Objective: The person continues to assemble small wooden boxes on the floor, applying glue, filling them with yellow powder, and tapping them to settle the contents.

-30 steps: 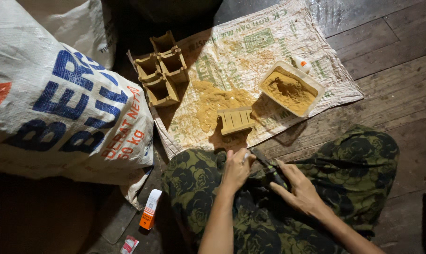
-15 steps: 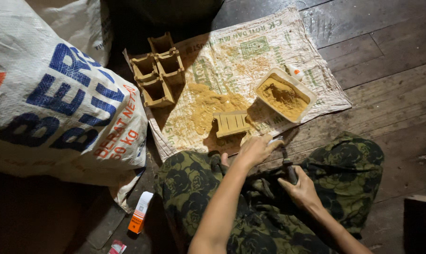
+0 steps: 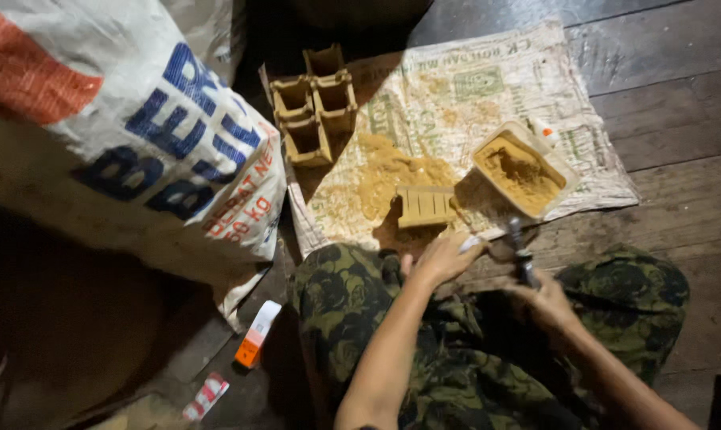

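I sit cross-legged in camouflage trousers on a dark plank floor. My left hand reaches to the near edge of a woven sack mat and pinches a small pale piece. My right hand grips a dark-handled tool whose tip meets that piece. Just beyond my hands lie a tan slotted block, a heap of yellow-brown powder and a rectangular tub filled with the same powder.
A big white sack with blue and red print fills the left. Several small square brown pots stand at the mat's far left corner. A small white bottle lies behind the tub. An orange-and-white tube lies on the floor.
Both hands have moved forward from my lap to the mat's near edge. The left hand now pinches the pale piece against the tool. The view has shifted closer.
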